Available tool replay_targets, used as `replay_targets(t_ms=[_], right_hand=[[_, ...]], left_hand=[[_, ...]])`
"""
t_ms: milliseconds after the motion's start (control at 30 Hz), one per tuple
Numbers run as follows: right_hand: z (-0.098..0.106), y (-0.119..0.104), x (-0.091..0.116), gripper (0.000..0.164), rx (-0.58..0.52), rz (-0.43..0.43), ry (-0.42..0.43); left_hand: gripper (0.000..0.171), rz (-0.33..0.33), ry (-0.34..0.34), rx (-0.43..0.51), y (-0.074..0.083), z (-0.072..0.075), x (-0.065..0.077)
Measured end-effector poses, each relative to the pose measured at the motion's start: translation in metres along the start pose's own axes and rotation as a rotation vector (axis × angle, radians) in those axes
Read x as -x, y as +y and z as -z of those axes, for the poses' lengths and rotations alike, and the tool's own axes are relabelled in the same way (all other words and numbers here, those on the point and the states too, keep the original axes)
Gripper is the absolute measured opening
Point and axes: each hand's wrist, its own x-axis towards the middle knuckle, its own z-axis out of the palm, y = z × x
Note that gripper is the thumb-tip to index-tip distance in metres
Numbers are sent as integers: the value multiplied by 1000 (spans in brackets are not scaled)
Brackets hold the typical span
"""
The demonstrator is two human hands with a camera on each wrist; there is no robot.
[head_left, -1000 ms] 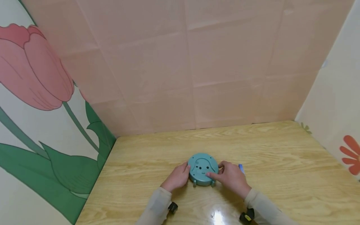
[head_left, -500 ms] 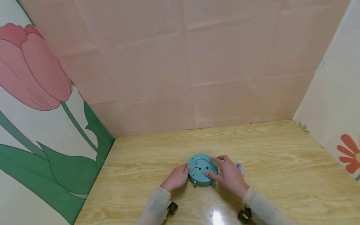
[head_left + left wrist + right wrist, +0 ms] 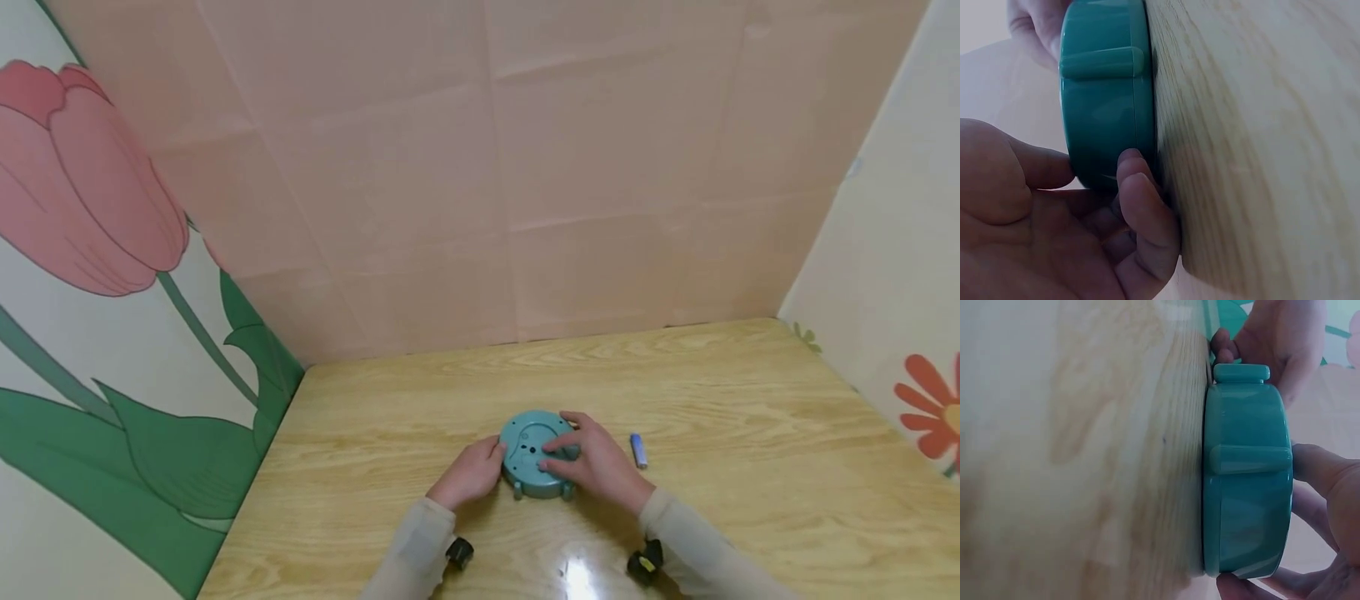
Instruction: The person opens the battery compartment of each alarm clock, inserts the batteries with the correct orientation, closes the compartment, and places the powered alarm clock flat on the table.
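A round teal case (image 3: 536, 479) with two stub feet, much like a small alarm clock, lies flat on the wooden table. Small black dots and a curved line mark its upper face. My left hand (image 3: 470, 473) grips its left rim; in the left wrist view the thumb meets the upper edge and curled fingers (image 3: 1147, 219) hold the side near the table. My right hand (image 3: 600, 467) has thumb and forefinger close together on the upper face, with another finger over the far right edge. In the right wrist view a fingertip (image 3: 1238, 589) touches the case's side.
A small blue and white cylinder (image 3: 638, 451), battery-like, lies on the table (image 3: 405, 400) to the right of my right hand. A pink sheet (image 3: 420, 208) hangs at the back, with flower-patterned walls on both sides.
My right hand has let go of the right rim and shifted left over the face, its forefinger coming toward the thumb. The blue cylinder shows more fully. My left hand stays put.
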Motion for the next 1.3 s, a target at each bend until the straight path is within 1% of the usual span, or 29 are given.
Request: replay_targets(t_ms=[100, 267, 433, 533, 667, 833, 1000, 1167, 1300], right_hand=[[-1, -3, -2, 21, 29, -3, 5], [0, -10, -5, 16, 82, 14, 8], [1, -15, -7, 13, 126, -7, -4], [2, -16, -7, 11, 140, 19, -2], [0, -16, -5, 10, 164, 87, 20], [-2, -15, -4, 10, 195, 135, 36], [0, -14, -6, 10, 204, 133, 5], [4, -15, -7, 9, 205, 117, -30], [5, -15, -8, 9, 220, 137, -38]], left_hand=[[53, -1, -6, -4, 1, 1, 0], [52, 0, -10, 15, 4, 4, 1], [52, 7, 1, 26, 6, 3, 2], [53, 19, 4, 39, 5, 3, 1], [53, 40, -10, 71, 3, 3, 1], [53, 39, -19, 88, 1, 4, 1], [53, 45, -27, 75, 3, 5, 2], [52, 26, -23, 56, 5, 6, 3], [53, 26, -16, 49, 4, 6, 3]])
